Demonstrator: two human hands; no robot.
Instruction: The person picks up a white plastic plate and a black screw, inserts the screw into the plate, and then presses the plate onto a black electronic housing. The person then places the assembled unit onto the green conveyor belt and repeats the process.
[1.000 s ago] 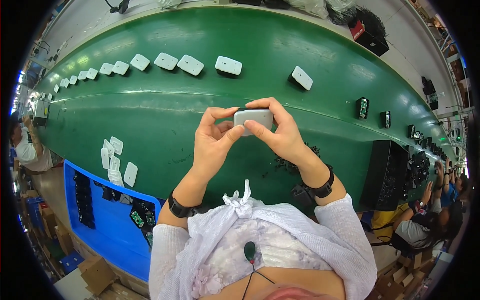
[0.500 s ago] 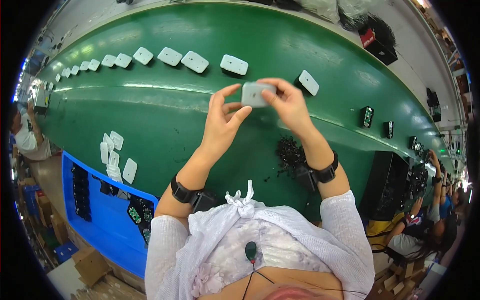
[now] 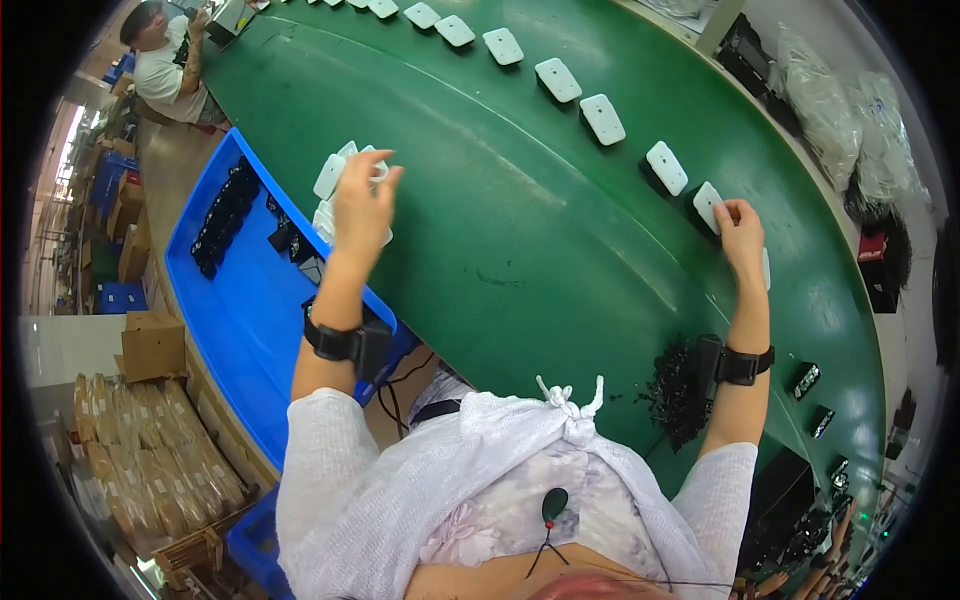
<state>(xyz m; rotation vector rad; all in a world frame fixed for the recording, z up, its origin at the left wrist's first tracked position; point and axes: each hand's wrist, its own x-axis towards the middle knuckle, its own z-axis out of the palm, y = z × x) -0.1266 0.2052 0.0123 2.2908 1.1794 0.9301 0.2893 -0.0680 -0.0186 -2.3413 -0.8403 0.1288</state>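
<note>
The white-topped case had come down into the row of cases on the table, extending it, the right hand pinching its edge, the left hand empty, half-curled by white covers.

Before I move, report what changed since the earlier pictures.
The right hand has carried the white-topped unit rightward to a gap in the row of similar units, still touching it. The left hand let go and moved left to the loose white covers. The view has turned. That row, the blue bin and the black parts stayed put.
</note>
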